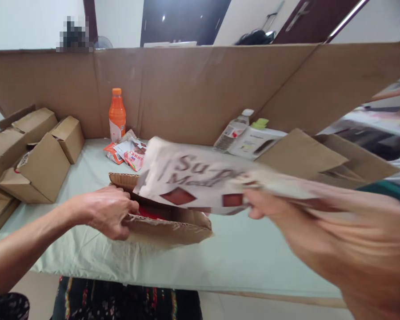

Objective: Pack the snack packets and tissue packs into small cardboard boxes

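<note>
Head view: our right hand (270,205) is pinching a printed white bag (190,175) in its fingers at the open carton (168,233) on the bench (266,262). Our left hand (110,211) is gripping the carton's left end.

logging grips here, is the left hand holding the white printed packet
No, the left hand grips the cardboard box, while the right hand holds the white printed packet.

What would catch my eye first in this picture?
Probably the white bag, partly blurred, held in the right hand across the middle. Just below it, the left hand grips an open box at its left end. Farther back, a vivid orange bottle stands before the cardboard screen.
</note>
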Motion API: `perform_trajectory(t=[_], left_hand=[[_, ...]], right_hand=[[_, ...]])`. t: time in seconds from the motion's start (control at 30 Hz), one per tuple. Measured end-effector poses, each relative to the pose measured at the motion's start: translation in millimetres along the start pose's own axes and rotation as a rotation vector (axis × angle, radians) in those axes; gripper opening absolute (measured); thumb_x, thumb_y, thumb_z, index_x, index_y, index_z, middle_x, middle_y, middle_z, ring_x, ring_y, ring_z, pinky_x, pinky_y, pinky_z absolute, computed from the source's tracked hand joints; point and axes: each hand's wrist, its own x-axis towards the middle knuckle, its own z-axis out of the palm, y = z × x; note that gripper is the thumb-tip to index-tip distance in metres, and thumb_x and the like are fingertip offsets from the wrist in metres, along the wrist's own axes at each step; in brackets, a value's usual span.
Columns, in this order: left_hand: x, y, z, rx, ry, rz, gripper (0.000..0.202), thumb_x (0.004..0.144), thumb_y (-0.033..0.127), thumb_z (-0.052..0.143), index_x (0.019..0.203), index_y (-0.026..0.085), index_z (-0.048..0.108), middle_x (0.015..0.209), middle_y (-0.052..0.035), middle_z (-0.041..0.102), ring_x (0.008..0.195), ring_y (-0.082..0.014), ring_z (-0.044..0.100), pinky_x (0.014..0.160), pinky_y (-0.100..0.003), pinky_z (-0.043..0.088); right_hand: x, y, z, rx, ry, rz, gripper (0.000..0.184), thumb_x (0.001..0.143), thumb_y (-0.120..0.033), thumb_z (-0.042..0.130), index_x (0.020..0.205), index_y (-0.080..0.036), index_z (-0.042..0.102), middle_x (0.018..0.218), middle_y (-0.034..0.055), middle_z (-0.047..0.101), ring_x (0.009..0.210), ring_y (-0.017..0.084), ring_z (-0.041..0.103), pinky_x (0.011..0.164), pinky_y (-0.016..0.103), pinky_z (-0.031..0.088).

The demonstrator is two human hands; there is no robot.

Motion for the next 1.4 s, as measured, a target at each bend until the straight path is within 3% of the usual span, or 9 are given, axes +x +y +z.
perform_trajectory(t=[0.1, 0.17, 0.3, 0.5, 0.57, 0.77, 1.0, 1.23, 1.4], left_hand=[[4.3, 0.4, -0.5, 0.026, -0.089, -0.014, 0.024, 0.073, 0.031, 0.063, 0.09, 0.019, 0.073, 0.083, -0.008, 0.075, 0.071, -0.0243, 0.066, 0.061, -0.033, 0.047], [2.8, 3.5, 1.5, 0.048, -0.069, -0.024, 0.023, 0.074, 0.031, 0.063, 0.09, 0.018, 0.074, 0.086, -0.0095, 0.076, 0.076, -0.0256, 0.068, 0.062, -0.033, 0.048], [-5.8, 10.4, 5.8, 0.085, -0.038, -0.041, 0.024, 0.079, 0.028, 0.062, 0.095, 0.018, 0.076, 0.088, -0.0108, 0.078, 0.079, -0.0269, 0.071, 0.067, -0.034, 0.05], [-13.7, 11.7, 13.4, 0.105, 0.022, 0.016, 0.014, 0.08, 0.018, 0.059, 0.081, 0.018, 0.073, 0.078, -0.0086, 0.076, 0.071, -0.0239, 0.069, 0.064, -0.034, 0.048], [-13.9, 11.3, 15.4, 0.106, 0.036, 0.018, 0.013, 0.08, 0.018, 0.059, 0.078, 0.018, 0.072, 0.076, -0.0088, 0.076, 0.071, -0.0247, 0.069, 0.064, -0.035, 0.048], [-14.4, 11.8, 13.8, 0.071, 0.007, 0.001, 0.015, 0.079, 0.018, 0.061, 0.086, 0.017, 0.074, 0.083, -0.0114, 0.077, 0.078, -0.0284, 0.072, 0.067, -0.036, 0.051], [-11.0, 10.1, 13.9, 0.102, 0.009, 0.015, 0.013, 0.08, 0.017, 0.06, 0.077, 0.016, 0.072, 0.075, -0.0107, 0.075, 0.069, -0.0266, 0.07, 0.064, -0.036, 0.05], [-15.6, 13.9, 15.1, 0.109, 0.032, 0.052, 0.01, 0.08, 0.017, 0.061, 0.077, 0.017, 0.071, 0.075, -0.0096, 0.074, 0.073, -0.0272, 0.069, 0.068, -0.038, 0.052], [-16.8, 14.3, 17.2, 0.14, 0.065, 0.062, 0.009, 0.081, 0.014, 0.061, 0.075, 0.017, 0.068, 0.077, -0.0088, 0.073, 0.074, -0.0253, 0.068, 0.071, -0.037, 0.053]], right_hand=[[14.7, -22.4, 20.0, -0.039, -0.193, -0.289, 0.022, 0.098, -0.013, 0.054, 0.1, -0.022, 0.074, 0.095, 0.0025, 0.081, 0.082, 0.018, 0.077, 0.075, 0.028, 0.063], [20.8, -25.9, 31.9, -0.067, -0.298, -0.354, 0.028, 0.1, -0.011, 0.048, 0.098, -0.019, 0.074, 0.095, 0.005, 0.081, 0.08, 0.019, 0.077, 0.069, 0.028, 0.061], [25.4, -23.2, 53.6, -0.018, -0.471, -0.23, 0.032, 0.099, -0.013, 0.046, 0.094, -0.021, 0.077, 0.095, 0.0039, 0.081, 0.075, 0.017, 0.074, 0.065, 0.026, 0.056], [35.3, -17.5, 76.6, 0.122, -0.973, -0.032, 0.032, 0.094, -0.014, 0.047, 0.083, -0.024, 0.076, 0.078, -0.0007, 0.076, 0.065, 0.012, 0.064, 0.059, 0.022, 0.046], [39.1, -16.3, 78.1, 0.083, -1.068, 0.018, 0.031, 0.096, -0.019, 0.049, 0.076, -0.022, 0.073, 0.067, -0.001, 0.071, 0.057, 0.012, 0.058, 0.054, 0.023, 0.04], [37.4, -20.4, 79.7, 0.137, -0.824, 0.065, 0.032, 0.097, -0.017, 0.045, 0.093, -0.022, 0.077, 0.078, 0.0014, 0.074, 0.063, 0.013, 0.058, 0.062, 0.024, 0.044], [34.9, -9.3, 94.6, 0.258, -0.984, 0.134, 0.031, 0.094, -0.02, 0.048, 0.087, -0.023, 0.078, 0.08, 0.0017, 0.076, 0.072, 0.015, 0.065, 0.07, 0.025, 0.05], [30.3, -15.2, 92.7, 0.533, -0.624, 0.415, 0.037, 0.096, -0.045, 0.052, 0.078, -0.02, 0.072, 0.077, 0.0026, 0.071, 0.071, 0.017, 0.067, 0.066, 0.029, 0.056], [16.5, 2.1, 102.1, 0.558, -0.824, 0.577, 0.027, 0.088, -0.042, 0.06, 0.089, -0.018, 0.074, 0.081, 0.004, 0.075, 0.078, 0.021, 0.07, 0.072, 0.032, 0.059]])
